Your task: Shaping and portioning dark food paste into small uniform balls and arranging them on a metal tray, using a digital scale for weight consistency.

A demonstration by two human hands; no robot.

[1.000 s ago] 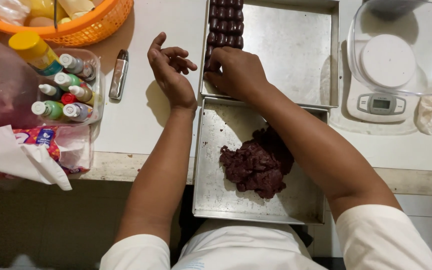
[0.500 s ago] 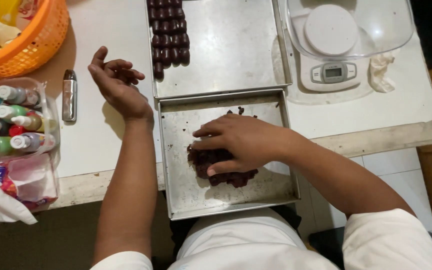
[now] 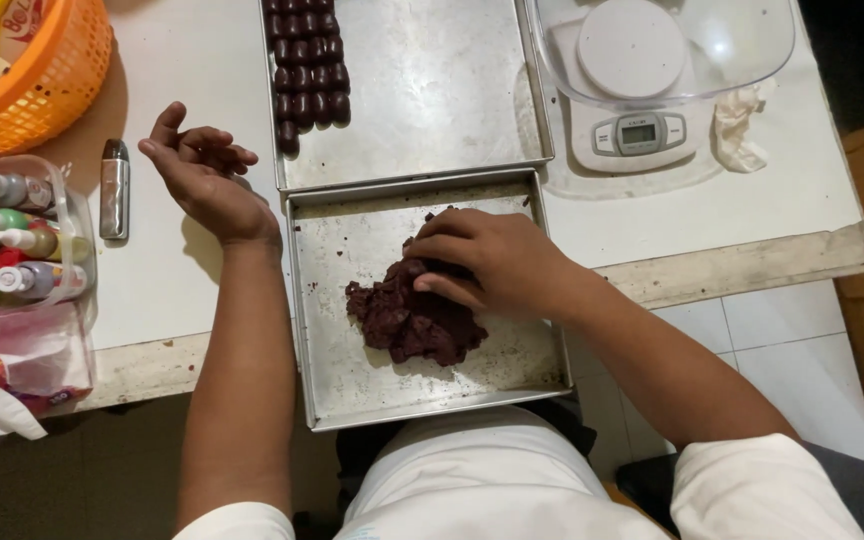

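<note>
A lump of dark brown dough [image 3: 407, 318] lies in the near metal tray [image 3: 352, 385]. My right hand [image 3: 487, 262] rests on its upper right side, fingers curled into the dough. My left hand [image 3: 202, 175] rests on the white table left of the trays, palm up, fingers loosely curled and holding nothing. The far metal tray [image 3: 432, 90] carries several small dark dough balls [image 3: 307, 75] in rows at its left side.
A kitchen scale with a clear bowl [image 3: 637, 95] stands at the upper right, a crumpled tissue [image 3: 737, 125] beside it. At the left are an orange basket [image 3: 37, 70], a small silver lighter [image 3: 114, 188] and a clear box of coloured bottles [image 3: 12, 250]. The near tray overhangs the table edge.
My right hand came back from the far tray to the dough lump and now presses into its side. My left hand has stayed in place on the table.
</note>
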